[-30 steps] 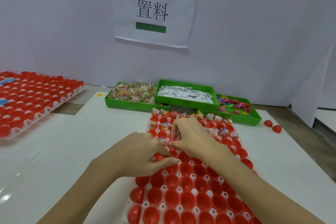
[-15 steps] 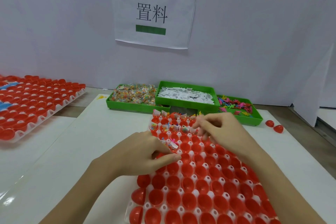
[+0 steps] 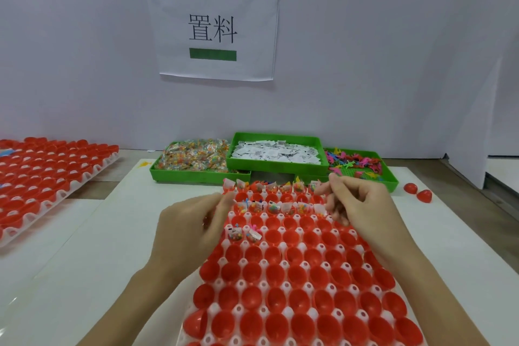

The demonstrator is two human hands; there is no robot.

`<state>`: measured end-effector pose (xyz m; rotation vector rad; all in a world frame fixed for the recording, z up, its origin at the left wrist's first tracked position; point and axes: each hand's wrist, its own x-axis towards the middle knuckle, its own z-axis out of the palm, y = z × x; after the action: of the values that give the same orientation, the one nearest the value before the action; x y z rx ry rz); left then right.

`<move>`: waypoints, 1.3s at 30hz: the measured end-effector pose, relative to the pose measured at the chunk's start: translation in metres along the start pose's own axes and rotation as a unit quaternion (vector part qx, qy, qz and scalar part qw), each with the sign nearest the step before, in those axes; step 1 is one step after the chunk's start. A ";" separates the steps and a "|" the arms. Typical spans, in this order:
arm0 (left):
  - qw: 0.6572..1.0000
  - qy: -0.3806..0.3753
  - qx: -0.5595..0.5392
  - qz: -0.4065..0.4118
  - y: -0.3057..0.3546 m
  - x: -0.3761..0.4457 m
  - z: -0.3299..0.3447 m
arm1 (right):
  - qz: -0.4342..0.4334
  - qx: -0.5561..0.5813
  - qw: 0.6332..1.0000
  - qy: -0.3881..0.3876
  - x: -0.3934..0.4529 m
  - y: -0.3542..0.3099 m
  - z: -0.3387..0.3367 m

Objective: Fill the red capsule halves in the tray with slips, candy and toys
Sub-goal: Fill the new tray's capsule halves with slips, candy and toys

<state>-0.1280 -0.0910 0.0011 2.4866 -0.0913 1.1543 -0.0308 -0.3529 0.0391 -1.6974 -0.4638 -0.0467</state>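
A white tray (image 3: 247, 286) of red capsule halves lies in front of me. Its two far rows hold slips, candy and toys, and two filled halves (image 3: 244, 234) sit at the left of the third row. The nearer halves (image 3: 303, 300) are bare. My left hand (image 3: 191, 230) hovers at the tray's left edge, its blurred fingers stretched toward the far rows, and I see nothing in it. Over the far right corner my right hand (image 3: 356, 202) hangs with loosely curled fingers and nothing visible between them.
Three green bins stand behind the tray: candy (image 3: 193, 161), paper slips (image 3: 276, 150) and coloured toys (image 3: 358, 164). A second tray of red halves (image 3: 47, 177) lies at the far left. Two loose red halves (image 3: 418, 192) sit at the right. A paper sign hangs on the wall.
My right hand has left the middle of the tray and moved to its far right corner. The left hand has lifted off the tray and shifted to its left edge.
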 end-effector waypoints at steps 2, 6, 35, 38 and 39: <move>0.990 0.048 -0.052 -0.125 -0.010 0.006 0.008 | -0.004 0.008 1.000 0.011 0.001 0.001 -0.001; 0.976 -0.042 0.024 -0.213 -0.047 0.029 0.023 | -0.009 0.022 0.999 0.027 0.002 0.002 -0.003; 0.946 -0.213 0.228 -0.085 -0.155 0.093 0.019 | 0.020 0.027 0.999 0.042 0.002 0.006 -0.006; 0.960 -0.145 0.231 -0.064 -0.150 0.092 0.021 | 0.020 0.021 0.999 0.041 0.002 0.006 -0.005; 0.965 -0.120 0.228 -0.059 -0.149 0.092 0.020 | 0.020 0.019 0.999 0.041 0.002 0.006 -0.005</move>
<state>-0.0196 0.0481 0.0099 2.9782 0.2834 0.8979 -0.0256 -0.3581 0.0355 -1.6595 -0.3677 -0.0772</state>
